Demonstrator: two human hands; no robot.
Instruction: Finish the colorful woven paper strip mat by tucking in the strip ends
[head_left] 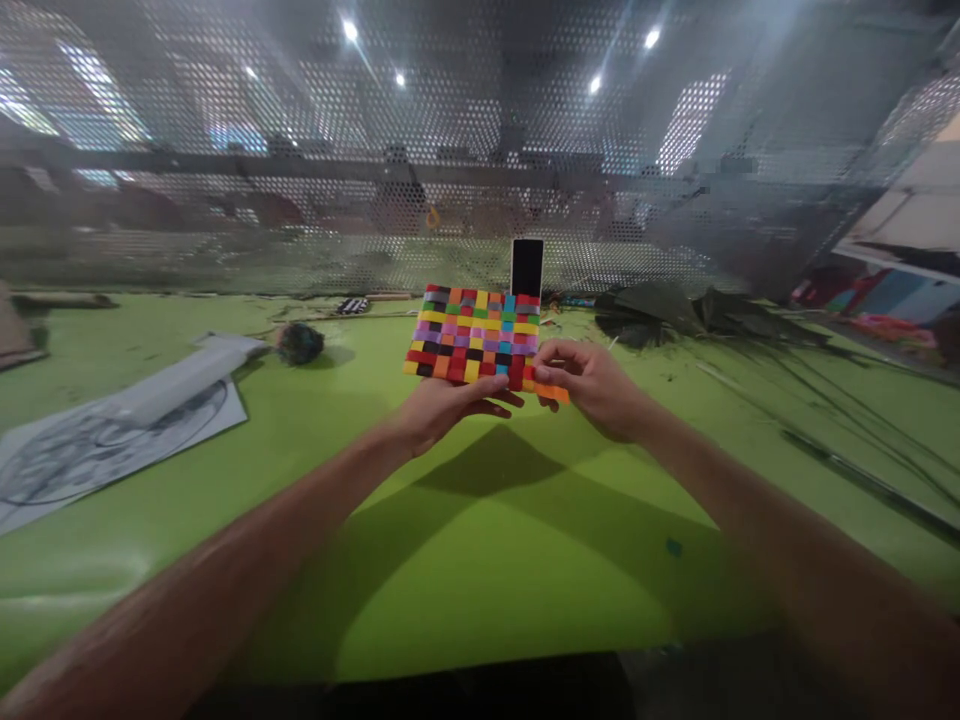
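I hold a small woven mat of many coloured paper strips (474, 332) up above the green table (480, 560). My left hand (448, 404) lies under its lower edge, fingers stretched flat beneath it. My right hand (589, 382) is at the mat's lower right corner, thumb and fingers pinched on an orange strip end (553, 392) that sticks out there. A black strip (526, 267) stands up behind the mat's top right.
A printed sheet with a white roll on it (112, 430) lies at the left. A dark ball (300, 342) sits beyond it. Dark leaves and stems (675, 305) spread at the back right. A perforated metal screen (375, 150) walls the far side.
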